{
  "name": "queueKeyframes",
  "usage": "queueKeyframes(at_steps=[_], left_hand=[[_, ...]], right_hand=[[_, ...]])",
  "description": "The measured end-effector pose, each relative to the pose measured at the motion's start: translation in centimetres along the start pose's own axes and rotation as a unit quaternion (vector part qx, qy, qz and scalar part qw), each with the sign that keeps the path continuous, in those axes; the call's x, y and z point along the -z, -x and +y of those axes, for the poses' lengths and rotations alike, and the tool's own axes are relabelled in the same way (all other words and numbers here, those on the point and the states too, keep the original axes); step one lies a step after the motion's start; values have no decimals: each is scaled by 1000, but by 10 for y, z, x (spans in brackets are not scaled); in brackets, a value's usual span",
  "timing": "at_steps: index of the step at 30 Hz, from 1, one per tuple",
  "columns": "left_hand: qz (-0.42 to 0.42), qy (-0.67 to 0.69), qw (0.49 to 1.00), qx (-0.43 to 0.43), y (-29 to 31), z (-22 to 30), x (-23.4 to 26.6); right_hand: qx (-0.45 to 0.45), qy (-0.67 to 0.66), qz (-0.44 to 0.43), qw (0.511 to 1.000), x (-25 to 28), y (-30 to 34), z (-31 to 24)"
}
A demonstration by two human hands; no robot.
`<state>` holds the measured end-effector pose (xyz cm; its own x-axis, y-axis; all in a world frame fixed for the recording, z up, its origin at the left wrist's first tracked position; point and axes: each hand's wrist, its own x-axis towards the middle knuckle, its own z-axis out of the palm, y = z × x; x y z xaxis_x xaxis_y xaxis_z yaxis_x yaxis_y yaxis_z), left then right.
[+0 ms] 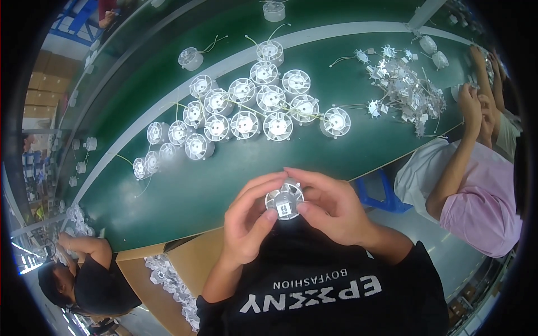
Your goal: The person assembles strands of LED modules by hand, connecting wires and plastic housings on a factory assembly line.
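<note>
Close to my body, at the near edge of the green bench [224, 173], I hold a round whitish plastic fan housing [286, 197] between both hands. Its spoked face is toward me, and a small white label sits on the hub. My left hand [245, 215] grips its left side, thumb near the label. From the right, my right hand [339, 210] closes round it, with the thumb against the lower rim. Fingertips of both hands meet behind the far rim. The underside of the housing is hidden.
Several similar fan housings [245, 125] with thin wires stand grouped beyond my hands. To their right lies a heap of small star-shaped parts with wires [400, 84]. An open cardboard box [134, 266] of white parts stands at lower left. Co-workers sit at right [471, 179] and lower left [98, 274].
</note>
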<state>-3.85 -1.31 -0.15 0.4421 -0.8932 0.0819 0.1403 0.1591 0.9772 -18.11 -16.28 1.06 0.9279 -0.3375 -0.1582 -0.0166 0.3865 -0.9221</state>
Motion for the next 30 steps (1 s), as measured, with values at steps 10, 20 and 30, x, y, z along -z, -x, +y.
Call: queueKeyframes(at_steps=[10,20,30], left_hand=[[81,74,983,145,-5,2,-10],[87,127,978,140,-9,-3,-13],[85,168,971,149,-6,-10,-6]], right_hand=[[0,-23,33,999,-1,-6,6],[-3,-40,28,999,3,-12,11],[-41,-47,22,998,3,-11,4]])
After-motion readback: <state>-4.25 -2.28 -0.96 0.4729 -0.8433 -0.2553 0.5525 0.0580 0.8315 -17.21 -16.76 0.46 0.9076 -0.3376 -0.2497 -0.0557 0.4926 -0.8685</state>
